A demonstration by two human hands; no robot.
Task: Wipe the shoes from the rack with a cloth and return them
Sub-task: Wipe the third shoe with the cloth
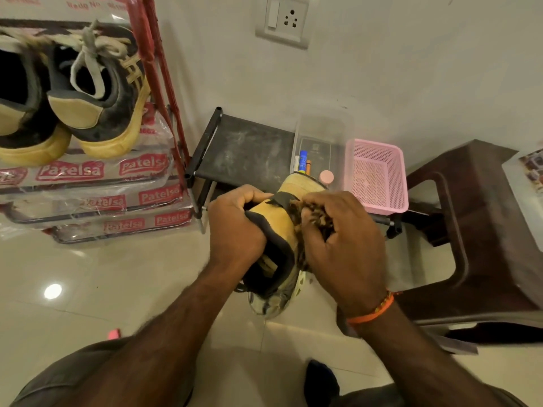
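Left hand point(235, 227) grips the shoe point(279, 230) by its collar; right hand point(340, 242) presses a bunched cloth point(308, 214) against its heel. Hard rubbing could twist the shoe loose toward the basket point(379, 177) at 1 o'clock.

Warm, dim indoor light; a lamp glare spot point(53, 291) shines on the glossy floor point(123, 277). Wide-angle bending warps the edges; slight softness throughout.

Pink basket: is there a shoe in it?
No, the pink basket holds nothing; the shoe is in both hands.
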